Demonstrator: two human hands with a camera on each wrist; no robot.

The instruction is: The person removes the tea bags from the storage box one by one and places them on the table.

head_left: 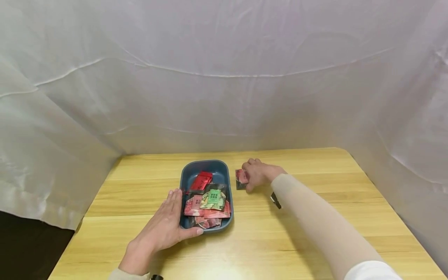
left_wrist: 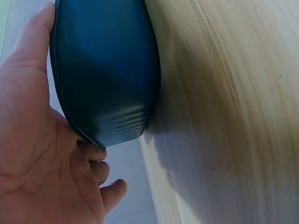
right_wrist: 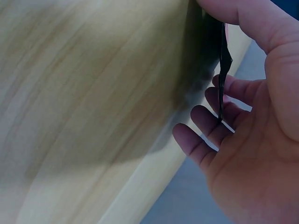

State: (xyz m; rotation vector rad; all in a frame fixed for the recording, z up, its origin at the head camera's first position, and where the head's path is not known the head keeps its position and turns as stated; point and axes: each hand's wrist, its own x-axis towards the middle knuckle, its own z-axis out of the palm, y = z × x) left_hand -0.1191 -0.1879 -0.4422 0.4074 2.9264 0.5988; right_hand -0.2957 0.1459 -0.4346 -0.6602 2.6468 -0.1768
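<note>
A dark blue plastic bin (head_left: 230,186) stands on the table, with several flat sachets in it. On top lies a sachet with a green label (head_left: 214,197); a red sachet (head_left: 202,181) leans at the far end. My left hand (head_left: 164,223) rests against the bin's near left corner, fingers straight along the left rim and thumb along the front one. Right of the bin, my right hand (head_left: 259,173) pinches a black-and-pink sachet (head_left: 241,179) between thumb and fingers. In the right wrist view this sachet (right_wrist: 224,70) appears edge-on, close above the table.
The light wooden table (head_left: 301,241) carries the bin left of its middle. A pale cloth (head_left: 224,105) hangs behind the table and along both sides. At the lower left, beyond the table edge, is a dark gap (head_left: 31,245).
</note>
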